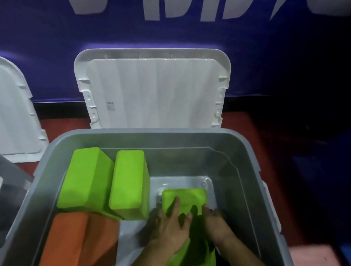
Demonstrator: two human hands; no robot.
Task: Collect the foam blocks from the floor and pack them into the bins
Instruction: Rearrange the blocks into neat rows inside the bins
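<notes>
- A green foam block (185,198) is pressed onto the bottom of a grey bin (225,149) by two bare hands. The packing step is judged to be in hand, with this block being seated rather than carried.
- The left hand (170,225) is laid flat on the block's top face, its fingers (176,203) straight and spread wide. The right hand (216,221) is set at the block's right edge. Its fingers are lost in shadow, so it cannot be told whether the edge is gripped.
- The block's long axis runs from under the wrists out past the fingertips, toward the bin's far wall. Its broad face is turned up, and its far end lies just beyond the fingertips.
- Two more green blocks (129,180) are propped side by side to the left of the left fingers. Orange blocks (74,245) are stacked further left, nearer the wrist.
- The next move is judged to call for both hands to be lifted off and drawn out of the bin, so that more blocks can be fetched from the floor. Bare bin bottom is seen beyond the fingertips.
</notes>
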